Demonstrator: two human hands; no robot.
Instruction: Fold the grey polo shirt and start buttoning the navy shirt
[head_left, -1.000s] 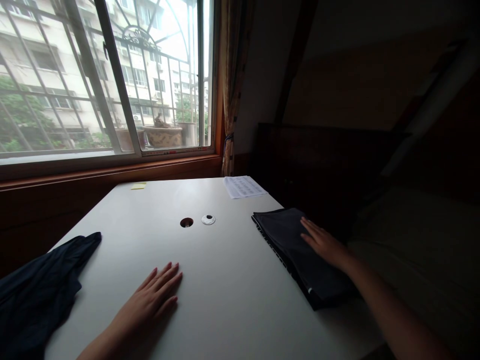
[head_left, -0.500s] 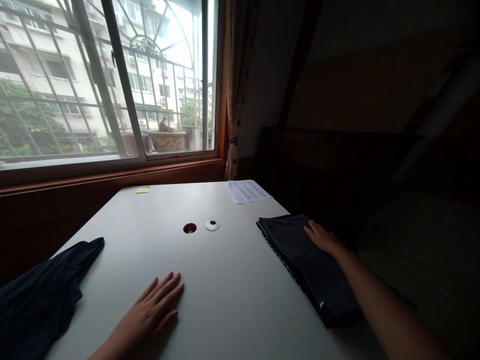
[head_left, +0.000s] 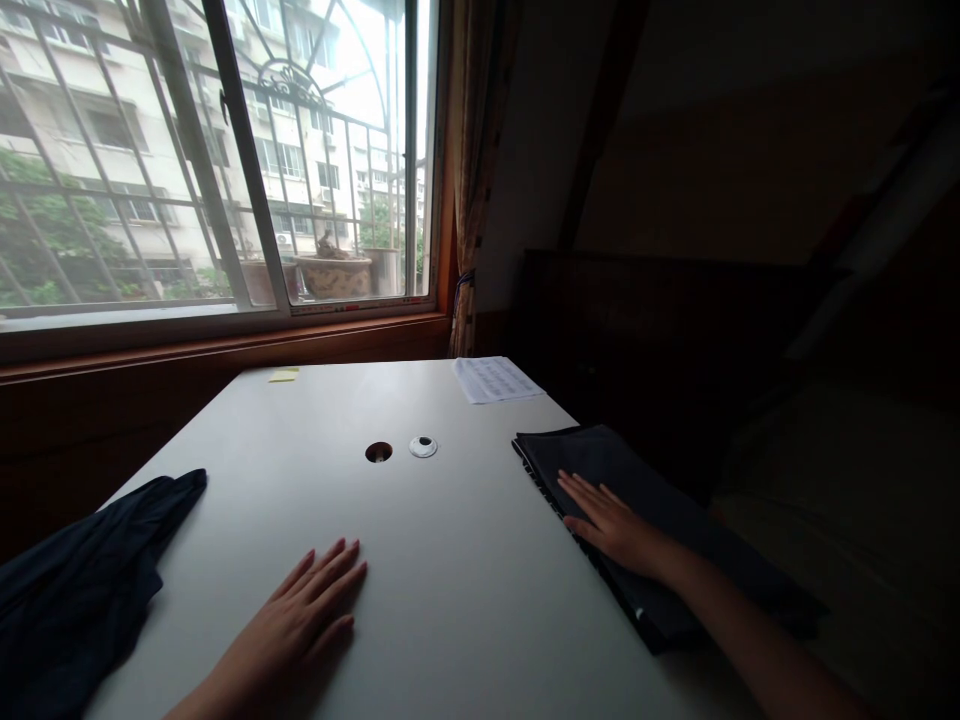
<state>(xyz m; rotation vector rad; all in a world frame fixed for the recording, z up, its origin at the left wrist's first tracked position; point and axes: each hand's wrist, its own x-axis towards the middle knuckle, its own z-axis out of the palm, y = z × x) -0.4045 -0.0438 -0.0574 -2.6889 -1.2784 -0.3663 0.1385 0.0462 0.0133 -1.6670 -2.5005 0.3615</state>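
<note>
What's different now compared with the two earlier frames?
The right hand has slid left across the folded dark cloth, from its right side toward its left edge, fingers spread flat. Nothing was visibly grasped or picked up. The left hand stays flat on the white table; the dark garment and papers lie as before.

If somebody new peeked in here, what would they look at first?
Probably the bright window at the upper left, because the right side of the picture is so dark. Next might be the big white table in the middle, with a round hole in its top. Then the hands: the left hand flat on the table, the right hand on folded dark cloth at its right edge.
</note>
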